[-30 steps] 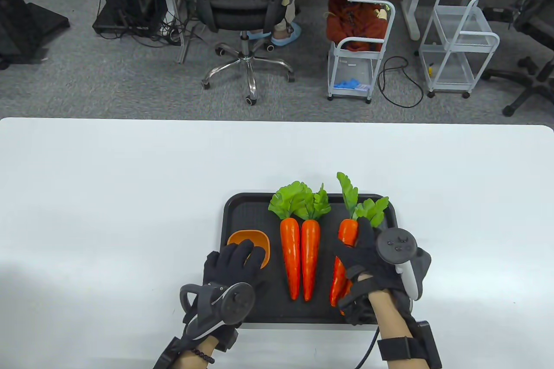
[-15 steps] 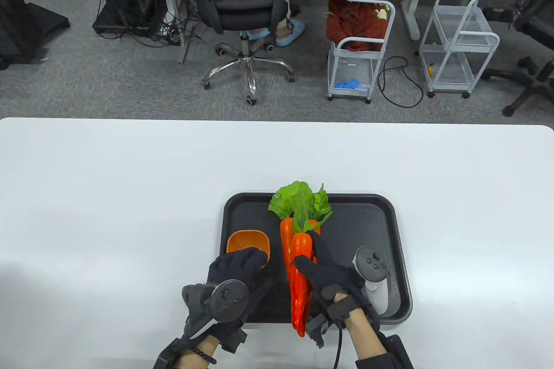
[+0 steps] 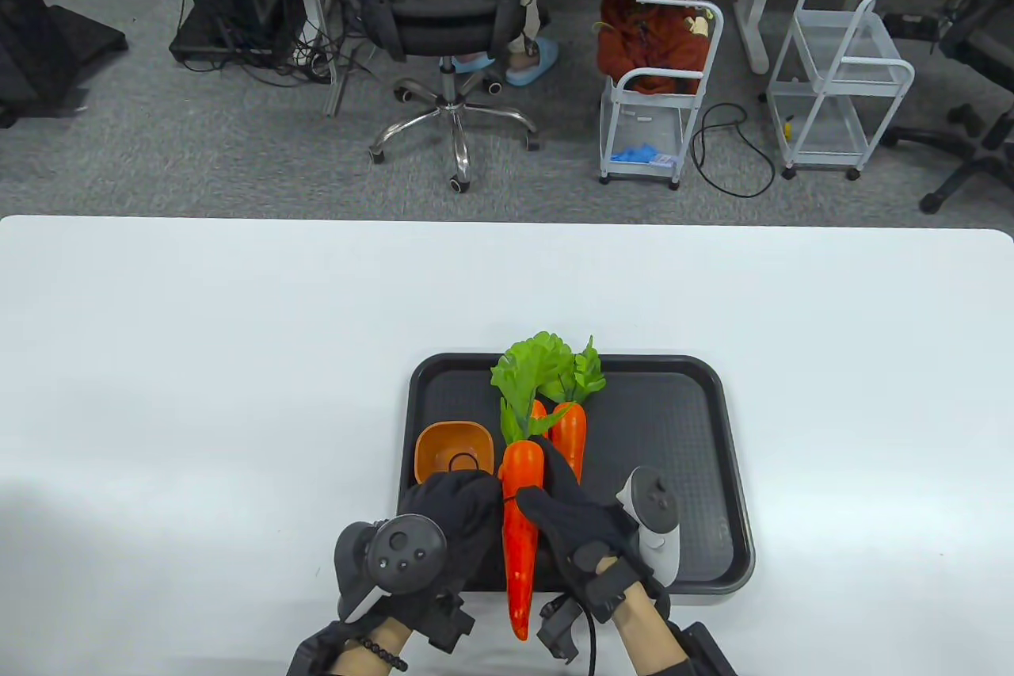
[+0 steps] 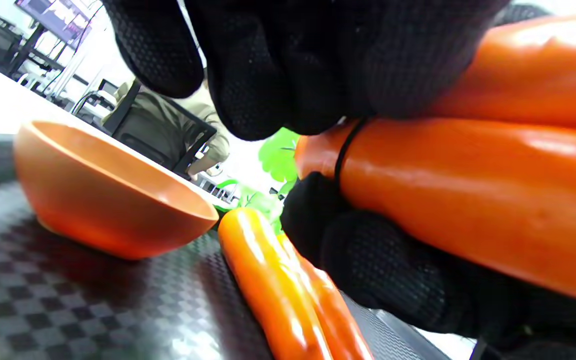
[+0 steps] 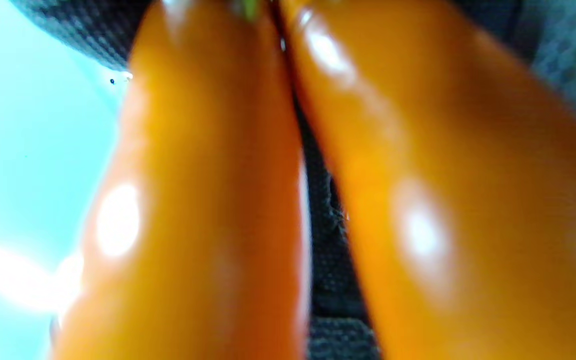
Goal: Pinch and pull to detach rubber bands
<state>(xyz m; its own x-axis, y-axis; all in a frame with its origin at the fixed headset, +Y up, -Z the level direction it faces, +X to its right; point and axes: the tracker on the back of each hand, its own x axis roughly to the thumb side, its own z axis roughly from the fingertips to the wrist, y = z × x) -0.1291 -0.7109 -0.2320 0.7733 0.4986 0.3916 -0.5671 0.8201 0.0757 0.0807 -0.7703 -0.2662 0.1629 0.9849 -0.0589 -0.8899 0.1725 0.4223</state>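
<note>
- Fingertips (image 4: pixel 288 100) of my left hand (image 3: pixel 444 517) pinch the black rubber band (image 4: pixel 344 150).
- Band circles the carrot pair (image 3: pixel 519 525) gripped by my right hand (image 3: pixel 578 525) above the tray (image 3: pixel 681 422).

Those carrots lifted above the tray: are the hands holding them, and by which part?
Yes. The right hand grips the banded carrot pair around its thick upper part, below the leaves. The left hand fingers touch the black rubber band there.

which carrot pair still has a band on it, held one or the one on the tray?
The held carrot pair, gripped by the right hand: a black rubber band circles it. No band visible on the tray pair.
</note>
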